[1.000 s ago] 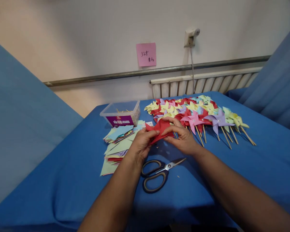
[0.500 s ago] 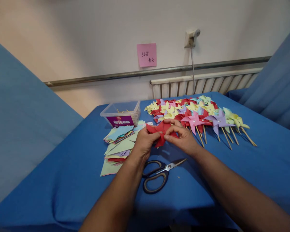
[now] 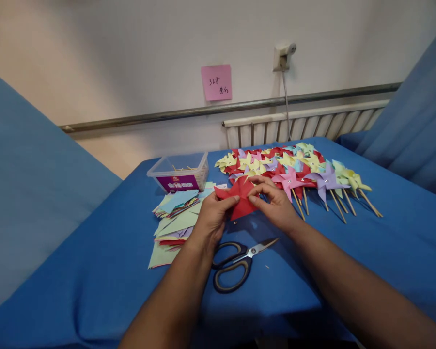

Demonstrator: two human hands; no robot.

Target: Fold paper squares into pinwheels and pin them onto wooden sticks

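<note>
A red paper pinwheel [image 3: 244,206] is held between both hands above the middle of the table. My left hand [image 3: 216,211] grips its left side, with the thumb pressed near the centre. At its right side my right hand [image 3: 272,201] pinches the paper between thumb and forefinger. Whether the pinwheel has a stick or pin cannot be seen. Below the hands lie scissors [image 3: 247,254] with dark handles, their blades pointing to the upper right. Stacks of coloured cut paper [image 3: 179,220] lie left of my left hand.
Many finished pinwheels [image 3: 290,180] on wooden sticks lie at the back right. A clear plastic box [image 3: 199,170] with thin sticks stands at the back left. Blue cloth [image 3: 105,271] covers the table. Behind it are a wall, a pipe [image 3: 167,115] and a radiator [image 3: 312,121].
The red paper's blades have opened flatter and its face shows more. The right fingers have shifted slightly at its right edge; both hands still hold it. The view has moved slightly.
</note>
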